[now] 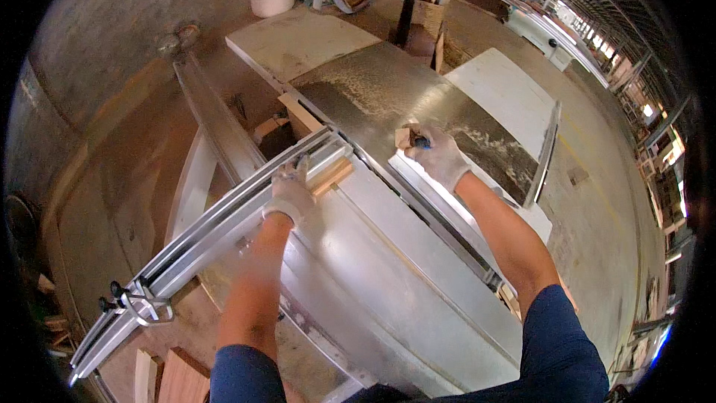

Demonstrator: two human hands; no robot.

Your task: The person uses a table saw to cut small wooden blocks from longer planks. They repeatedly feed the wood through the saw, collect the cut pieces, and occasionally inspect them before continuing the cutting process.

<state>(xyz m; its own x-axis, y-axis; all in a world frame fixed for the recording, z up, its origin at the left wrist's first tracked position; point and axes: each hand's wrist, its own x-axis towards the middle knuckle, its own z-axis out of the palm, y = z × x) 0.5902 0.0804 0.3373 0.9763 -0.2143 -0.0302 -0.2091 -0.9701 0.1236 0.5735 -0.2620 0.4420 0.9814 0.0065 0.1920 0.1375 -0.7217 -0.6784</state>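
Observation:
My left hand [289,192], in a pale glove, lies over the metal fence [246,192] of a sliding table saw. Its fingers curl onto the rail, and its palm side presses a short wooden strip [333,176] along the fence; the strip's near end is hidden under the hand. Across the blade slot my right hand [438,158], also gloved, is closed on a small wooden block [403,139] above the dark saw table [373,78]. A small dark and blue piece [422,142] shows at its fingertips, too small to name. No blade can be made out.
The sliding table [388,254] spreads in front of me. Clamp-like fittings [142,304] sit at the fence's near end. Wooden boards [183,377] lie low at left. A long metal beam [212,116] stands beyond the fence, and a post [425,26] rises behind the saw.

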